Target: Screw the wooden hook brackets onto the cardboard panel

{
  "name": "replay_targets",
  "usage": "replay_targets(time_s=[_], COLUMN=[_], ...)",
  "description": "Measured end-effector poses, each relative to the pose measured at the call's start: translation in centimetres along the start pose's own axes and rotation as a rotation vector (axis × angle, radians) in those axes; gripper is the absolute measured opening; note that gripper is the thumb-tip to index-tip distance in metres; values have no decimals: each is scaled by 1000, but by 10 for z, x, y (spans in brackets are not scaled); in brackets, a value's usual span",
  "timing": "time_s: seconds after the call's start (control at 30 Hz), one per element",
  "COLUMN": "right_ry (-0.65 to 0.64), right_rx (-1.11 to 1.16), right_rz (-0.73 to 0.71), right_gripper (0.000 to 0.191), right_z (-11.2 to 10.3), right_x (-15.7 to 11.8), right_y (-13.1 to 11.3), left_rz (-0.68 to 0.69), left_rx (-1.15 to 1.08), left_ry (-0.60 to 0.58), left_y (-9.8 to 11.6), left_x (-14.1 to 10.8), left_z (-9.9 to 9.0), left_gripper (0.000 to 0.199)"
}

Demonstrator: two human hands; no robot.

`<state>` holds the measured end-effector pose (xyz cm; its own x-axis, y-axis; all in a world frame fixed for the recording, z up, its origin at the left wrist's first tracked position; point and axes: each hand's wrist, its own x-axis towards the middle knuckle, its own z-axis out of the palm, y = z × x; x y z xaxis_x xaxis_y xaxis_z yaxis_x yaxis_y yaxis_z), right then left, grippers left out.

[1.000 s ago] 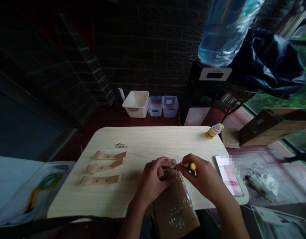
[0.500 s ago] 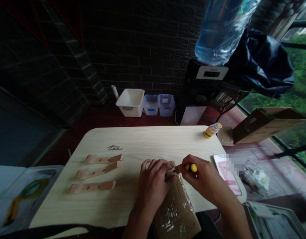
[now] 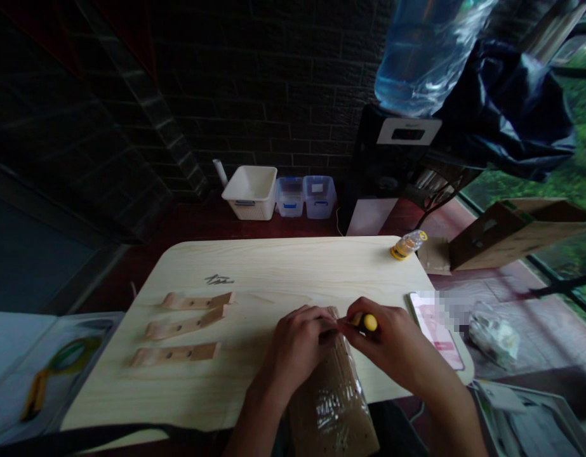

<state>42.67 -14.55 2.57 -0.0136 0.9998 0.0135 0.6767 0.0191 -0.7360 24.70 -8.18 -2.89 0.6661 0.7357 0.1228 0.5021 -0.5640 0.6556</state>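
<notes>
Dark brick wall (image 3: 293, 114), pale wood-grain bench (image 3: 273, 266). On the near side, by a film-wrapped brown cardboard slab (image 3: 333, 409), the right hand (image 3: 392, 327) clamps a yellow-and-black tool (image 3: 370, 322); whether the left hand (image 3: 297, 343) grips, I cannot tell.

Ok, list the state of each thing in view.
Left grip: bent over the cardboard, hold hidden
Right grip: closed around the yellow-ended tool
Yellow-ended tool: held, tip hard to see
Cardboard: partly covered in shiny film
Three tan strips: lying, left ends curled
Small dark pieces: loosely heaped
Phone: face up, screen lit
White basket: open-topped
Water bottle: seated on the dispenser
Black bag: crumpled
</notes>
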Motion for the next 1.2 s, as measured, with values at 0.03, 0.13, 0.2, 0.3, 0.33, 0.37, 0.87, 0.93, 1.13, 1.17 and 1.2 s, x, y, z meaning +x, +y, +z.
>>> replay_targets(time_s=[0.03, 0.13, 0.2, 0.3, 0.33, 0.37, 0.87, 0.93, 1.13, 1.17, 1.2], right_ry=[-14, -38, -32, -20, -23, -29, 0, 10, -28, -33, -41], right_rx=[6, 23, 22, 24, 33, 45, 135, 156, 276, 296, 319], right_rz=[-1, -21, -24, -16, -18, -23, -95, -114, -149, -148, -143], right_gripper=[5, 3, 2, 4, 4, 5, 20, 22, 28, 28, 28], right_z=[-1, -2, -2, -2, -2, -2, -16, -17, -16, -16, -16], right_x=[-1, -4, -4, -4, -3, -2, -3, -3, -2, -2, -2], right_y=[0, 0, 2, 3, 3, 2, -11, -11, -5, -4, -3], left_rz=[10, 24, 28, 27, 24, 22, 18, 19, 18, 16, 14], left_rx=[-11, -20, -25, -20, -13, -5, 96, 92, 101, 110, 114], left_ry=[-16, -44, -49, -45, -47, -50, -69, -63, -75, -81, -84], left_y=[-1, -1, 0, 2, 2, 2, 3, 2, 1, 2, 3], left_x=[1, 3, 5, 7, 7, 7, 15, 15, 17, 17, 18], left_z=[0, -1, -2, -3, -3, -3, 2, 3, 3, 2, 1], left_gripper=[25, 27, 30, 32, 31, 30, 11, 12, 10, 10, 11])
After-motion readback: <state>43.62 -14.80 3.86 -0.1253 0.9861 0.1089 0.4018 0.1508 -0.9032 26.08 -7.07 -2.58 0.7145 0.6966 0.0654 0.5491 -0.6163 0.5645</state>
